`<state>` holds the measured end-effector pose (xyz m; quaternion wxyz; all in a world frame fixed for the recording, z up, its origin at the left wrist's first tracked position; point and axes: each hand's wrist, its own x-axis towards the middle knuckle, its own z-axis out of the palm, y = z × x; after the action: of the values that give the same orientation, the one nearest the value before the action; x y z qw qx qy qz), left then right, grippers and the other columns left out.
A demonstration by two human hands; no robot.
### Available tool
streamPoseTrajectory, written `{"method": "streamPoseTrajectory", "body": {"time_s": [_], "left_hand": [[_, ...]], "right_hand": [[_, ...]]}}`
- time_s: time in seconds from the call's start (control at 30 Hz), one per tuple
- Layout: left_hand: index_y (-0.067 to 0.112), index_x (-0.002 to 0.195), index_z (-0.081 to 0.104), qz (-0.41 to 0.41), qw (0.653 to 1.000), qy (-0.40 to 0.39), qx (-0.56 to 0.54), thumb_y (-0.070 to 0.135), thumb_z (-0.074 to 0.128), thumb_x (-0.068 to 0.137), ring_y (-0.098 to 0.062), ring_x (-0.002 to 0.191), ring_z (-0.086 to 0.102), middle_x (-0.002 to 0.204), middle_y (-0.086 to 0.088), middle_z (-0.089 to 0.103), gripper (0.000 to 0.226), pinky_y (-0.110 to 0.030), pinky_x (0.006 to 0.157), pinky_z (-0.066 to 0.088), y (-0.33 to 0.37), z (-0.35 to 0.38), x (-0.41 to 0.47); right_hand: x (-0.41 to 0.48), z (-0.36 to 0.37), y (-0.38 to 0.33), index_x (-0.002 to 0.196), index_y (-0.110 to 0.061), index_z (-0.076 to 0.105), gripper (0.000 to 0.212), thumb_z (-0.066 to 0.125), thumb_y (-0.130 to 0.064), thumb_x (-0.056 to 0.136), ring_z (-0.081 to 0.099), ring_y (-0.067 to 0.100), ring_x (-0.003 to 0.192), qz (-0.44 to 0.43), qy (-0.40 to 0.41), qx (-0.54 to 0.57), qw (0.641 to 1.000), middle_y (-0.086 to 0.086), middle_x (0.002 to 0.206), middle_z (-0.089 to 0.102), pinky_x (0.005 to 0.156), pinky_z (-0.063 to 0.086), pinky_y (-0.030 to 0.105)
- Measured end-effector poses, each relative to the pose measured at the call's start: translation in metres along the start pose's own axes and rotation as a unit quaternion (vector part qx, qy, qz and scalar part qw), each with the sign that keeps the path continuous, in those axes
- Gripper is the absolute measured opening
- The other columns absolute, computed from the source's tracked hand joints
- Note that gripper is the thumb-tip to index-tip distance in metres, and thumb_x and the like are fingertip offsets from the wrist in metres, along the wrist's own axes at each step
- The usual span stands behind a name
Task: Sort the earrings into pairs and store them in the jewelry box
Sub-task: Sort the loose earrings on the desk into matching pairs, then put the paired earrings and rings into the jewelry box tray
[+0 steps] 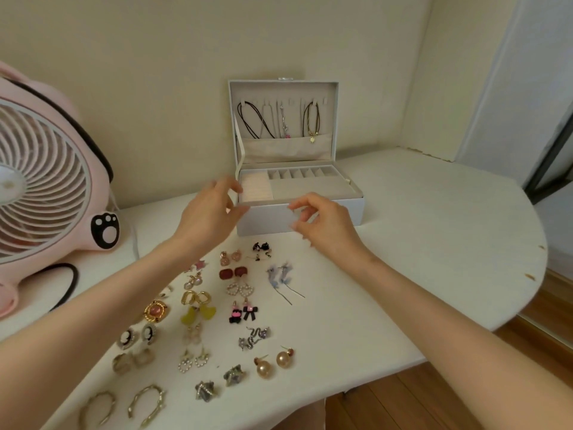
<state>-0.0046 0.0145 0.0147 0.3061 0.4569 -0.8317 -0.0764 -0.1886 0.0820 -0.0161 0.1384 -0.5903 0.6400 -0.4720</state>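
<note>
Most of the sorting looks done. The earrings (238,301) lie in matched pairs on the white counter (403,243), spread across its near-left part, from the gold hoops (124,406) at the near edge up to the small pink and black pairs just in front of the jewelry box (266,223). The box stands at the far middle of the counter with its lid up, and necklaces (279,119) hang inside the lid. The top tray has a ring cushion on the left, a row of small compartments along the far side and a wider section nearer us. We see no earrings in any of them, so we judge the storing step to be just starting.

Both hands are up at the box's front. Our left hand (214,212) is at the box's near-left corner. Its fingers are blurred, and we cannot tell whether it touches or grips the tray. Our right hand (322,225) has its fingers curled in front of the front wall with the thumb close to the forefinger. We cannot make out whether it pinches something small.

The next move likely calls for lifting one pair at a time, both pieces together, and setting them in a single compartment. The nearest pairs are the easiest reach. The blue drop pair (279,274) has long thin stems and will want a careful pinch.
</note>
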Motion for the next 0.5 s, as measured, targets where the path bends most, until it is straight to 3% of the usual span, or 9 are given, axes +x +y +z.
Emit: {"method": "streamPoseTrajectory", "body": {"time_s": [0.1, 0.17, 0.27, 0.37, 0.5], "left_hand": [[0.018, 0.122, 0.041, -0.036, 0.999, -0.031, 0.025, 0.033, 0.053, 0.092, -0.022, 0.08, 0.052, 0.097, -0.003, 0.045, 0.036, -0.031, 0.071, 0.038, -0.012, 0.006, 0.014], [0.015, 0.116, 0.044, -0.025, 0.997, -0.059, 0.033, 0.031, 0.053, 0.092, -0.019, 0.069, 0.048, 0.078, 0.0, 0.05, 0.03, -0.031, 0.065, 0.035, -0.017, 0.012, 0.019], [0.008, 0.106, 0.051, 0.002, 0.998, -0.061, 0.023, 0.023, 0.054, 0.092, -0.018, 0.063, 0.044, 0.067, 0.0, 0.05, 0.02, -0.029, 0.061, 0.032, -0.02, 0.019, 0.024], [0.007, 0.101, 0.054, 0.0, 0.999, -0.054, 0.002, 0.018, 0.057, 0.091, -0.023, 0.069, 0.05, 0.076, -0.008, 0.057, 0.015, -0.026, 0.055, 0.031, -0.02, 0.019, 0.027], [0.007, 0.098, 0.054, -0.009, 0.998, -0.053, -0.024, 0.014, 0.058, 0.09, -0.019, 0.063, 0.05, 0.075, -0.011, 0.059, 0.011, -0.019, 0.052, 0.032, -0.021, 0.019, 0.03]], "right_hand": [[0.012, -0.006, 0.003, 0.12, -0.028, 0.053, 0.034, 0.062, -0.028, 0.087, 0.062, 0.019, 0.062, 0.011, -0.017, -0.08, 0.997, -0.004, 0.072, 0.063, 0.073, 0.054, 0.039], [0.018, -0.009, 0.006, 0.122, -0.029, 0.049, 0.035, 0.059, -0.033, 0.089, 0.061, 0.017, 0.052, 0.039, -0.038, -0.099, 0.994, -0.005, 0.068, 0.062, 0.063, 0.056, 0.037], [0.027, -0.01, 0.014, 0.107, -0.025, 0.054, 0.023, 0.063, -0.033, 0.087, 0.061, 0.021, 0.047, 0.051, -0.016, -0.086, 0.995, 0.002, 0.071, 0.065, 0.05, 0.055, 0.035], [0.034, -0.008, 0.019, 0.093, -0.02, 0.057, 0.02, 0.071, -0.027, 0.081, 0.064, 0.024, 0.049, 0.061, 0.024, -0.043, 0.997, 0.007, 0.075, 0.066, 0.05, 0.055, 0.035], [0.04, -0.005, 0.022, 0.083, -0.014, 0.056, 0.021, 0.076, -0.017, 0.077, 0.065, 0.023, 0.053, 0.084, 0.053, 0.013, 0.995, 0.013, 0.069, 0.067, 0.054, 0.058, 0.042]]}}
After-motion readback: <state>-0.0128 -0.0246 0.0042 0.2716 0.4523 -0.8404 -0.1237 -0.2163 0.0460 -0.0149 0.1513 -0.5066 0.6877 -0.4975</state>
